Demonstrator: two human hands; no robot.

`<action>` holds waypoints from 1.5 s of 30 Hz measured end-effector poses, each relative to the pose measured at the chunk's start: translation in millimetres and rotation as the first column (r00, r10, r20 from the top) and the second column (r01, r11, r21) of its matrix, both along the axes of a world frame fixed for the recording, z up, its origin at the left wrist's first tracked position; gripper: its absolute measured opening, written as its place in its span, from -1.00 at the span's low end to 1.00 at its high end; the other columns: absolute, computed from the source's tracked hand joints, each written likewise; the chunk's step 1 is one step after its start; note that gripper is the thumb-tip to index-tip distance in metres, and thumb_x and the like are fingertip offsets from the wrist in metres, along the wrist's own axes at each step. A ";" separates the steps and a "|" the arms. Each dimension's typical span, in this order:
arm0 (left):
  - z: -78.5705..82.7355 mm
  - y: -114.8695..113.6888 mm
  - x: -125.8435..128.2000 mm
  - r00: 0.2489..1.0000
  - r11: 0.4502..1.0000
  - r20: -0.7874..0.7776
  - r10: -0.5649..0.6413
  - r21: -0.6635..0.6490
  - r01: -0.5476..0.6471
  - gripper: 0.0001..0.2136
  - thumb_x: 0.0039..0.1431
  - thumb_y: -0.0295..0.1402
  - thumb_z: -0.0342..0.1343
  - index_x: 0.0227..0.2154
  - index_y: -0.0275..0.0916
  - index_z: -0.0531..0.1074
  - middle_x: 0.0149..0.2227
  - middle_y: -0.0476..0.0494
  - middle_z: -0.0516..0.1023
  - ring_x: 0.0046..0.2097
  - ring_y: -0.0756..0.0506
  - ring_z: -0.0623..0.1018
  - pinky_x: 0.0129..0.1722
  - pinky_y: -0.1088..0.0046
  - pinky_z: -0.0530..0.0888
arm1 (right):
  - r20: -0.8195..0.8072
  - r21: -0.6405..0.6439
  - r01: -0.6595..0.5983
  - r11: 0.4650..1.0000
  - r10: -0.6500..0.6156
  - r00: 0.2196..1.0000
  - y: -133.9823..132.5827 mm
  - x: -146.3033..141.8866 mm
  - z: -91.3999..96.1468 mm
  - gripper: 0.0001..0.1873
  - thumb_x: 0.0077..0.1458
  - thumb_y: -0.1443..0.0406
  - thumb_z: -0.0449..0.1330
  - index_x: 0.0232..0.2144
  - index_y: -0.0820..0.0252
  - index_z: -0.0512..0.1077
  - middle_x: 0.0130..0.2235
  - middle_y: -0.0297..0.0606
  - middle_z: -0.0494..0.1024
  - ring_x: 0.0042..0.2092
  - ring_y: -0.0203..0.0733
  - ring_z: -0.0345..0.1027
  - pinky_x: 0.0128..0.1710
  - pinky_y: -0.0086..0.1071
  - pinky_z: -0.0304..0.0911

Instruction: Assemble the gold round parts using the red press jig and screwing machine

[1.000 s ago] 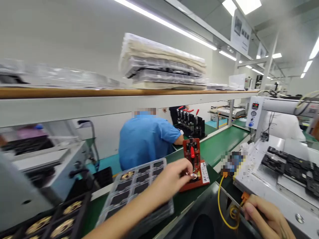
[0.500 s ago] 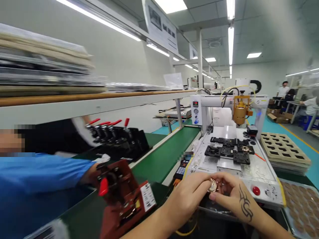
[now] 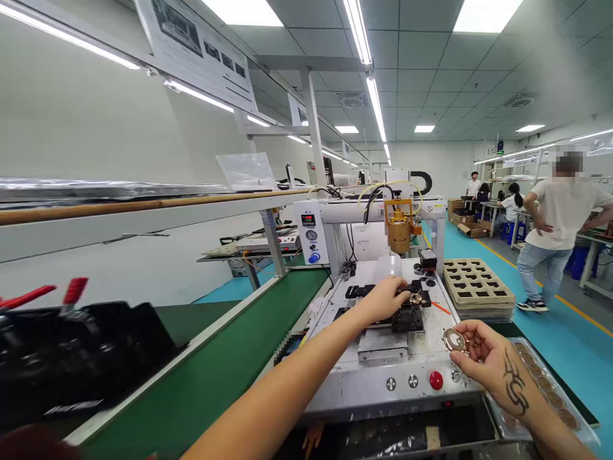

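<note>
My right hand pinches a round, rose-gold-rimmed watch case by its edge, above the front right corner of the machine. The case's pale round face is turned toward me. My left hand reaches over the machine bed to the black fixtures. Its thumb and finger are apart, with the tips at the left edge of a second watch case that sits in a black fixture block. Part of the fixture row is hidden behind my left hand and forearm.
A gold dispensing head hangs behind my left hand. A red button is on the front panel. Beige trays are stacked at right, above a clear tray of round parts. A green conveyor runs at left. A person stands farther right.
My hands have separated: the left has moved forward to the fixtures, while the right keeps the watch case off to the right. The view has turned right; the blue-sleeved co-worker is out of sight.
</note>
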State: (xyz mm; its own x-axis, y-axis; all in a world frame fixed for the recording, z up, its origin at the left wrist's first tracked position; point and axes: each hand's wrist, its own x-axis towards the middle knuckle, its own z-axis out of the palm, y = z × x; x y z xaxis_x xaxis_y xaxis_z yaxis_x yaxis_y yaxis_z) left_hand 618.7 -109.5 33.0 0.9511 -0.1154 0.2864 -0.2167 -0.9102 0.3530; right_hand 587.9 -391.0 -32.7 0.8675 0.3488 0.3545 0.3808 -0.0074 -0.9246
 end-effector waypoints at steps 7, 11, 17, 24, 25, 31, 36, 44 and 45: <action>-14.6 -8.1 80.3 0.963 0.973 -0.263 0.055 0.232 0.007 -0.70 0.38 -0.19 0.26 0.03 -0.27 0.53 0.09 -0.23 0.58 0.07 -0.23 0.60 0.09 0.03 0.57 | -0.002 0.015 0.138 0.990 -0.138 0.990 -45.5 -12.2 -1.0 -0.56 -0.01 0.10 0.45 -0.11 0.14 0.57 -0.27 -0.26 0.63 -0.35 -0.18 0.41 -0.38 -0.35 0.35; -3.1 -5.3 96.8 0.905 0.950 -0.415 0.092 0.310 0.046 -0.72 0.40 -0.20 0.25 0.02 -0.28 0.53 0.03 -0.20 0.61 0.00 -0.20 0.64 0.02 0.09 0.62 | -0.001 -0.038 0.113 0.993 -0.114 0.994 -61.2 -3.2 -2.5 -0.56 0.03 0.07 0.45 -0.08 0.13 0.55 -0.24 -0.24 0.65 -0.30 -0.13 0.48 -0.33 -0.32 0.41; 0.8 -20.5 108.3 0.873 0.944 -0.469 0.130 0.328 0.035 -0.70 0.40 -0.21 0.25 0.07 -0.27 0.52 0.07 -0.22 0.60 0.01 -0.21 0.63 0.01 0.11 0.63 | 0.026 0.023 0.069 0.997 -0.069 0.997 -32.1 29.0 -1.5 -0.57 0.05 0.08 0.46 -0.09 0.16 0.53 -0.24 -0.24 0.64 -0.28 -0.15 0.48 -0.25 -0.31 0.42; 2.4 -19.0 79.8 0.943 0.988 -0.325 0.068 0.151 -0.019 -0.72 0.40 -0.21 0.25 0.02 -0.28 0.54 0.03 -0.19 0.61 -0.04 -0.20 0.64 -0.05 0.16 0.64 | 0.169 -0.162 -0.017 0.987 0.045 0.985 6.6 78.4 -11.0 -0.58 0.16 0.03 0.34 -0.09 0.20 0.46 -0.28 -0.26 0.53 -0.32 -0.17 0.37 -0.30 -0.31 0.32; 5.7 -15.9 72.5 0.959 0.994 -0.279 0.052 0.109 -0.022 -0.73 0.39 -0.22 0.25 -0.01 -0.29 0.54 0.01 -0.18 0.62 -0.05 -0.19 0.64 -0.05 0.16 0.63 | 0.182 -0.177 -0.019 0.984 0.051 0.982 12.2 86.5 -12.2 -0.59 0.15 0.03 0.34 -0.11 0.19 0.46 -0.29 -0.28 0.52 -0.33 -0.18 0.35 -0.32 -0.32 0.30; 37.3 -3.3 17.7 0.995 0.983 -0.028 -0.093 -0.162 0.088 -0.78 0.17 -0.35 0.28 -0.12 -0.26 0.56 -0.16 -0.16 0.69 -0.14 -0.14 0.65 -0.08 0.33 0.56 | 0.229 -0.329 -0.089 0.940 0.171 0.958 65.0 146.1 -9.2 -0.64 0.00 0.14 0.46 -0.25 0.18 0.46 -0.38 -0.39 0.47 -0.36 -0.23 0.31 -0.34 -0.36 0.26; 57.9 2.6 -52.5 0.988 0.955 0.079 -0.134 -0.255 0.150 -0.77 0.13 -0.35 0.23 -0.13 -0.20 0.52 -0.20 -0.11 0.68 -0.17 -0.12 0.62 -0.13 0.36 0.53 | 0.188 -0.540 -0.191 0.820 0.339 0.922 95.4 186.5 1.3 -0.74 0.29 0.14 0.36 -0.24 0.23 0.49 -0.34 -0.39 0.51 -0.38 -0.28 0.40 -0.33 -0.36 0.38; 53.3 15.0 -148.9 0.996 0.967 0.083 -0.045 -0.247 0.064 -0.83 0.16 -0.37 0.17 -0.18 -0.16 0.51 -0.27 -0.01 0.63 -0.25 -0.08 0.54 -0.20 0.38 0.49 | 0.238 -0.673 -0.197 0.713 0.460 0.855 96.9 198.0 3.1 -0.66 0.30 0.09 0.35 -0.05 0.23 0.55 -0.15 -0.24 0.62 -0.16 -0.13 0.53 -0.10 -0.18 0.46; 49.7 16.4 -156.5 0.996 0.967 0.082 -0.026 -0.249 0.046 -0.83 0.15 -0.37 0.16 -0.18 -0.16 0.51 -0.27 -0.01 0.62 -0.26 -0.08 0.53 -0.20 0.38 0.49 | 0.256 -0.677 -0.178 0.714 0.455 0.853 96.5 197.2 2.7 -0.64 0.29 0.08 0.35 -0.04 0.23 0.56 -0.13 -0.22 0.62 -0.14 -0.10 0.53 -0.08 -0.17 0.44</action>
State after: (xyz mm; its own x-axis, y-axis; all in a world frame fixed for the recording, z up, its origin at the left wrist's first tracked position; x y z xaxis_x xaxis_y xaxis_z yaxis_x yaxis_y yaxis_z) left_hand 462.1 -93.1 82.7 0.9216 -0.0641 0.3828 -0.2831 -0.7858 0.5499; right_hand 785.2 -294.5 -30.0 0.5038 0.8324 0.2308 0.7800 -0.3235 -0.5357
